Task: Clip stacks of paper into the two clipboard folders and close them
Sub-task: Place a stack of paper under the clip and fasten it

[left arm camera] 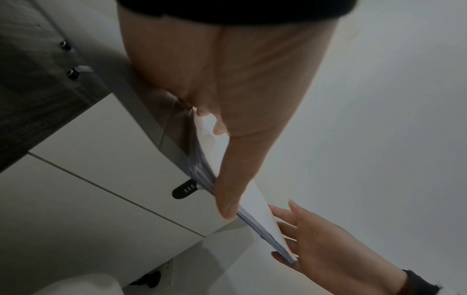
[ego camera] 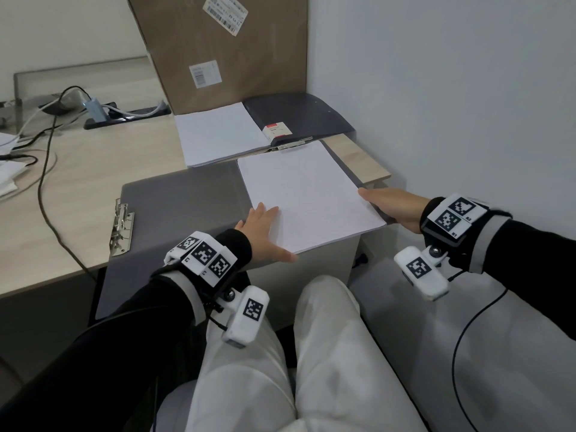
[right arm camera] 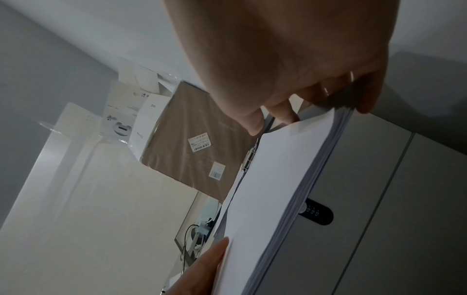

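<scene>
The paper stack [ego camera: 307, 194] lay on the right half of an open grey clipboard folder [ego camera: 184, 207], which rested on a grey cabinet top at the near end of the tabletop [ego camera: 78, 182]. The stack's near edge reached the cabinet's front edge. The folder's metal clip [ego camera: 121, 227] sat at the left edge of its left half, clear of the stack.

The left hand [ego camera: 265, 235] lay on the stack's near left corner, fingers straight on the top sheet. In the left wrist view the thumb [left arm camera: 228, 187] ran along the stack's near edge, pressing against the sheet ends. Its grip was released: flat contact only, no curl round the paper.

The right hand [ego camera: 392, 207] lay against the stack's right edge. In the right wrist view its fingertips [right arm camera: 255, 123] touched the sheet edges near the far right corner, with the fingers bent loosely over them. Whether this grip pinched the stack or merely pressed against it could not be determined.

Beyond the open folder lay a second paper stack [ego camera: 218, 135], and just to its right a closed dark clipboard folder [ego camera: 299, 120] bearing a red-and-white label. A brown cardboard box [ego camera: 224, 51] stood behind both, leaning against the wall. Cables and a power strip [ego camera: 124, 115] lay at the far left of the tabletop.
</scene>
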Tool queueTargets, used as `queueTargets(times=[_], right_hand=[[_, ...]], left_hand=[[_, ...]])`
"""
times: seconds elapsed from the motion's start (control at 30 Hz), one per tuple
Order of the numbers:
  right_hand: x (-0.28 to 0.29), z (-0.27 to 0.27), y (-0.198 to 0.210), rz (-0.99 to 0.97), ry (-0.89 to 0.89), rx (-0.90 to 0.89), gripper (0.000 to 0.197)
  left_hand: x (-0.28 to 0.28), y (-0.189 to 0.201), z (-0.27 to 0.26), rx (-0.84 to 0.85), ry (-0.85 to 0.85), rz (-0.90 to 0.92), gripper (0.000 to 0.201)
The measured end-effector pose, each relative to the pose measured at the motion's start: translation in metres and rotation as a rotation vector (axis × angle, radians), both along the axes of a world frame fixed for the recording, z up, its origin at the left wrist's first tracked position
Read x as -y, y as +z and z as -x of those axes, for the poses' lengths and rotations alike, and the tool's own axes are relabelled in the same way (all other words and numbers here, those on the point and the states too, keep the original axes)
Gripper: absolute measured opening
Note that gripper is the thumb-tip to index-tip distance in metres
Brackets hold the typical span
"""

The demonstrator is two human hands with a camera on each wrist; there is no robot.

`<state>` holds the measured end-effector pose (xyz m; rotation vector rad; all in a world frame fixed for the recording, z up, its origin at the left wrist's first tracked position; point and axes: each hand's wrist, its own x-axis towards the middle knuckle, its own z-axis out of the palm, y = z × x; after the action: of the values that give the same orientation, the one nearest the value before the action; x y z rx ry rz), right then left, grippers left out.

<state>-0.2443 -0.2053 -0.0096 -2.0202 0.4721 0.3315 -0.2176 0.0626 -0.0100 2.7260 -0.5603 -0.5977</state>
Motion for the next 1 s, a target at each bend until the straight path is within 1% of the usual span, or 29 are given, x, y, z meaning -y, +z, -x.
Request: queueTargets(times=[0.07, 0.1, 0.13, 0.17, 0.2, 0.23, 0.3, 0.33, 0.4, 0.43, 0.5, 0.6, 0.73, 0.8, 1.0], right_hand=[[-0.001, -0.002, 0.001, 0.05, 0.0, -0.007, 0.027], [-0.002, -0.003, 0.004, 0.08, 0.011, -0.017, 0.031], [-0.003, -0.004, 0.009, 0.132, 0.041, -0.029, 0.038], [-0.005, -0.005, 0.014, 0.22, 0.082, -0.032, 0.046], [-0.005, -0.007, 0.02, 0.294, 0.114, -0.011, 0.053], [-0.008, -0.008, 0.027, 0.328, 0.13, 0.012, 0.058], [-0.018, -0.016, 0.042, 0.353, 0.171, 0.096, 0.064], [-0.024, -0.025, 0.047, 0.38, 0.22, 0.142, 0.065], [-0.037, -0.047, 0.05, 0.515, 0.351, 0.177, 0.071], [-0.044, -0.058, 0.05, 0.593, 0.404, 0.155, 0.075], [-0.054, -0.08, 0.046, 0.677, 0.465, 0.074, 0.081], [-0.06, -0.103, 0.034, 0.745, 0.545, -0.019, 0.09], [-0.058, -0.116, 0.007, 0.805, 0.632, -0.067, 0.102], [-0.055, -0.118, -0.002, 0.801, 0.656, -0.064, 0.104], [-0.053, -0.125, -0.008, 0.786, 0.675, -0.083, 0.107]], left_hand=[[0.0, 0.005, 0.0, -0.026, -0.02, -0.017, 0.115], [-0.001, 0.008, 0.0, -0.05, -0.026, -0.017, 0.115], [-0.002, 0.013, -0.002, -0.085, -0.021, -0.003, 0.112], [-0.004, 0.019, -0.004, -0.119, -0.007, 0.022, 0.109], [-0.006, 0.024, -0.008, -0.143, 0.013, 0.052, 0.105], [-0.008, 0.029, -0.013, -0.15, 0.031, 0.079, 0.102], [-0.013, 0.038, -0.026, -0.14, 0.06, 0.143, 0.095], [-0.015, 0.043, -0.033, -0.137, 0.077, 0.187, 0.091], [-0.016, 0.05, -0.048, -0.127, 0.115, 0.264, 0.082], [-0.016, 0.052, -0.056, -0.115, 0.137, 0.289, 0.076], [-0.014, 0.054, -0.072, -0.085, 0.192, 0.316, 0.064], [-0.012, 0.052, -0.094, -0.065, 0.229, 0.353, 0.051], [-0.008, 0.049, -0.123, -0.084, 0.265, 0.449, 0.04], [0.001, 0.052, -0.137, -0.075, 0.248, 0.48, 0.038], [0.053, 0.065, -0.18, -0.026, 0.15, 0.462, 0.037]])
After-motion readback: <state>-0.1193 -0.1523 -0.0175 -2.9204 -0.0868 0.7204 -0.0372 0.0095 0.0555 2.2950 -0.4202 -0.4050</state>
